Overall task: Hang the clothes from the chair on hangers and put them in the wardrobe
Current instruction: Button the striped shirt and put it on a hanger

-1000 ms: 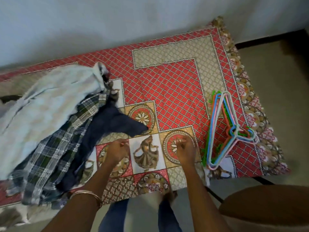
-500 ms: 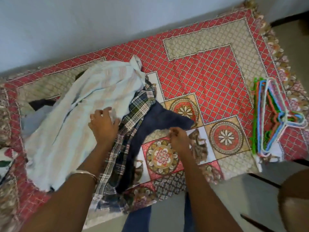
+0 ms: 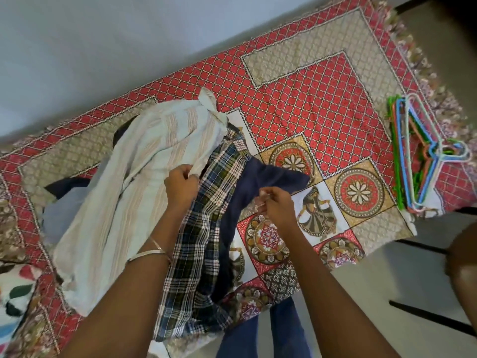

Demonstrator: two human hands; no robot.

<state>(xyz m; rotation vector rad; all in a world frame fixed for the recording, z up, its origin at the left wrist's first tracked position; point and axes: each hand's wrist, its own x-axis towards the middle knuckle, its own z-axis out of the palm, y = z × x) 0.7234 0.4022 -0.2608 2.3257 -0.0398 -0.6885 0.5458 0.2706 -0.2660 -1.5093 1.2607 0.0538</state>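
Observation:
A heap of clothes lies on the bed: a pale striped shirt (image 3: 144,182) on top at the left, a plaid shirt (image 3: 206,228) beneath it and a navy garment (image 3: 263,174) to its right. My left hand (image 3: 180,187) grips the striped shirt's right edge in curled fingers. My right hand (image 3: 277,205) hovers at the navy garment's lower edge with fingers curled and thumb against fingertips; no cloth shows between them. A stack of coloured plastic hangers (image 3: 420,156) rests at the bed's right end, well away from both hands.
The red patterned bedcover (image 3: 296,104) spreads under everything, against a pale wall (image 3: 103,47). A brown rounded chair part (image 3: 464,267) stands at the right edge. My blue-trousered legs (image 3: 284,332) stand at the bed's near edge. Another patterned cloth (image 3: 15,293) lies at the far left.
Both hands left the bare cover and moved left to the clothes pile. My left hand went from resting on the striped shirt to gripping its edge. The view swung left.

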